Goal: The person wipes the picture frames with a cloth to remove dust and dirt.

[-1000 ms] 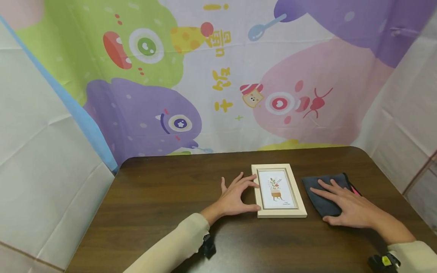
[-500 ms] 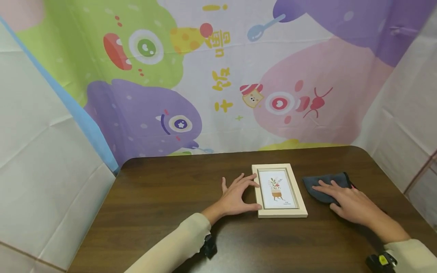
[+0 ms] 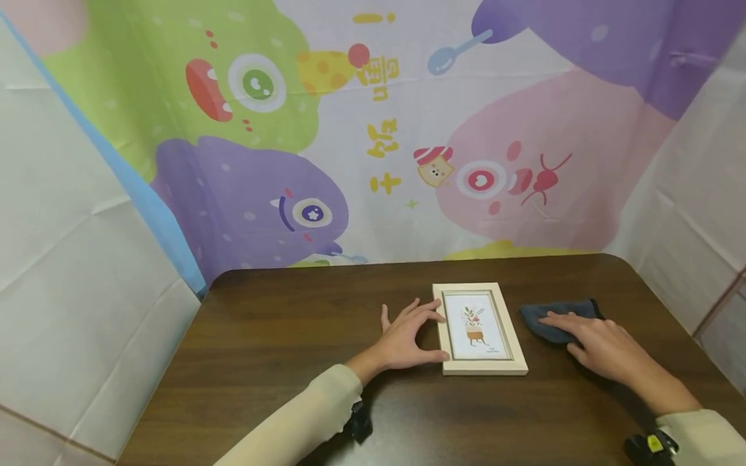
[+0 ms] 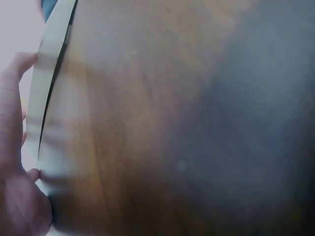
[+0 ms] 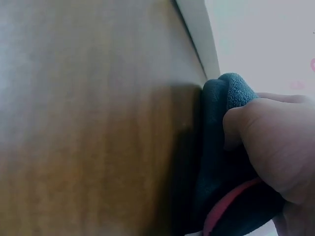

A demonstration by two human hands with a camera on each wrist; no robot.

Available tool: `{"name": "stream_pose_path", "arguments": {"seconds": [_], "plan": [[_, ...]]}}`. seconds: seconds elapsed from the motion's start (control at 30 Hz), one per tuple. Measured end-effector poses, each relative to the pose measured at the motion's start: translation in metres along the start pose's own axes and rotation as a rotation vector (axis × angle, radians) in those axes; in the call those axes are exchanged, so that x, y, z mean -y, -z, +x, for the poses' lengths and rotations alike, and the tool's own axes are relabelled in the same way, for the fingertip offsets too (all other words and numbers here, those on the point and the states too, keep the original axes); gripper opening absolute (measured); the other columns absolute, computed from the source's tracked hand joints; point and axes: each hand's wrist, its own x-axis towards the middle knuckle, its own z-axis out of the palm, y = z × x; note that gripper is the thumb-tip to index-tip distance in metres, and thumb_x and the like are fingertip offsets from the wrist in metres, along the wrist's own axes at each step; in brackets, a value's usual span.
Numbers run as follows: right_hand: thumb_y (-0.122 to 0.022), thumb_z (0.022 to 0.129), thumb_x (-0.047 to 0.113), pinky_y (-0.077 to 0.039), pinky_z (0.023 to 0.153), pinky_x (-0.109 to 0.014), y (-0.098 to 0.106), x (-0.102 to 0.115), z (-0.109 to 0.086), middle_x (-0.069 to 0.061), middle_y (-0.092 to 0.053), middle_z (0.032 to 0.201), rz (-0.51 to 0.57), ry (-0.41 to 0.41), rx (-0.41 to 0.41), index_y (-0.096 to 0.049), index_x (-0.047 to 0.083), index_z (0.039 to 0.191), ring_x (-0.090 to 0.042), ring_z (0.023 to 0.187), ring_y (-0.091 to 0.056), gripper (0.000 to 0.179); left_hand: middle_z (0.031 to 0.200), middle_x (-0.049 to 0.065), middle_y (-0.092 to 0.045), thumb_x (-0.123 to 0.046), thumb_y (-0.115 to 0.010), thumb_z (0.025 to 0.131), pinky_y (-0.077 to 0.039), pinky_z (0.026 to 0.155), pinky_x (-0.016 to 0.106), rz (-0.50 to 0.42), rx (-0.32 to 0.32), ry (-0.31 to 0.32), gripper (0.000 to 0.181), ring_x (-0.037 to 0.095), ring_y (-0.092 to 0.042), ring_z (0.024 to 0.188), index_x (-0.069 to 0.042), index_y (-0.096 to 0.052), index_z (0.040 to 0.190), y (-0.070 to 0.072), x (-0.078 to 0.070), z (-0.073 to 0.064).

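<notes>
A cream picture frame (image 3: 485, 368) with a plant drawing lies face up on the table. At its left edge is my left hand (image 3: 402, 340), fingers spread and thumb touching the frame's side. The left wrist view shows the thumb on the pale frame edge (image 4: 47, 73). To the frame's right, my right hand (image 3: 603, 349) holds a folded dark grey-blue cloth (image 3: 568, 307), fingers on top. In the right wrist view the thumb presses into the bunched cloth (image 5: 211, 147), which has a pink strip (image 5: 229, 204). The cloth's underside is hidden.
The dark brown wooden table (image 3: 280, 336) has rounded far corners. Behind it hangs a cartoon-printed curtain (image 3: 402, 233). White sheets (image 3: 87, 259) stand along both sides. A small black device (image 3: 358, 424) is strapped at each wrist.
The right fingers and thumb have drawn together, gathering the cloth's near part into a narrower bundle. The left hand and the picture frame have stayed in place; the head view shifted slightly.
</notes>
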Motion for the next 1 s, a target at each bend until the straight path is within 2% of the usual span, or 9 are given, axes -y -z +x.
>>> {"name": "stream_pose_path", "arguments": {"seconds": [0.1,0.23,0.33,0.47,0.63,0.83,1.0], "plan": [[-0.089,0.086,-0.003,-0.056,0.059,-0.043,0.002,0.0,0.002,-0.03,-0.077,0.139,0.007,0.008,-0.023,-0.072,0.01,0.146,-0.044,0.095,-0.083,0.064,0.184,-0.01,-0.042,-0.064,-0.083,0.091,0.001,0.123,0.097,-0.008,0.0,-0.006,0.066,0.042,-0.034,0.173,-0.031,-0.066,0.146,0.0,0.0,-0.001],[-0.089,0.086,-0.004,-0.06,0.063,-0.049,0.007,0.0,0.009,-0.031,-0.077,0.136,0.0,0.019,-0.056,-0.072,0.008,0.146,-0.04,0.09,-0.082,0.063,0.184,-0.009,-0.042,-0.058,-0.085,0.091,0.003,0.124,0.096,-0.001,0.009,0.015,0.065,0.04,-0.034,0.174,-0.029,-0.066,0.146,0.001,-0.003,-0.002],[-0.089,0.086,-0.004,-0.061,0.063,-0.051,0.013,0.001,0.015,-0.031,-0.078,0.133,-0.012,0.016,-0.076,-0.071,0.007,0.146,-0.039,0.084,-0.08,0.063,0.184,-0.01,-0.041,-0.058,-0.086,0.091,0.002,0.126,0.095,0.02,0.02,0.035,0.065,0.037,-0.033,0.175,-0.03,-0.066,0.147,0.002,-0.005,-0.001],[-0.088,0.087,-0.004,-0.06,0.063,-0.051,0.024,0.001,0.022,-0.032,-0.077,0.132,-0.019,-0.002,-0.103,-0.069,0.007,0.147,-0.037,0.079,-0.078,0.064,0.184,-0.011,-0.041,-0.06,-0.085,0.092,0.001,0.126,0.095,0.026,0.018,0.027,0.066,0.037,-0.033,0.175,-0.03,-0.065,0.147,0.002,-0.006,-0.001],[-0.086,0.088,-0.004,-0.063,0.072,-0.065,0.037,0.001,0.032,-0.034,-0.075,0.134,-0.027,-0.047,-0.137,-0.067,0.007,0.148,-0.048,0.089,-0.079,0.063,0.183,-0.011,-0.042,-0.065,-0.082,0.091,0.001,0.123,0.097,0.01,-0.004,-0.006,0.065,0.041,-0.035,0.173,-0.032,-0.066,0.146,0.0,-0.002,-0.002],[-0.082,0.092,-0.003,-0.064,0.081,-0.071,0.044,0.002,0.044,-0.036,-0.074,0.135,-0.004,-0.115,-0.167,-0.066,0.007,0.149,-0.048,0.092,-0.077,0.059,0.183,-0.01,-0.042,-0.062,-0.083,0.091,0.002,0.123,0.097,0.002,-0.003,-0.002,0.065,0.042,-0.035,0.173,-0.03,-0.066,0.145,0.001,-0.002,-0.003],[-0.077,0.095,-0.002,-0.062,0.082,-0.071,0.043,0.001,0.049,-0.036,-0.074,0.137,0.043,-0.122,-0.195,-0.067,0.006,0.149,-0.047,0.093,-0.076,0.056,0.184,-0.011,-0.042,-0.061,-0.084,0.092,0.003,0.124,0.096,0.005,-0.004,-0.002,0.065,0.04,-0.035,0.173,-0.031,-0.065,0.146,-0.002,0.0,0.0]]}}
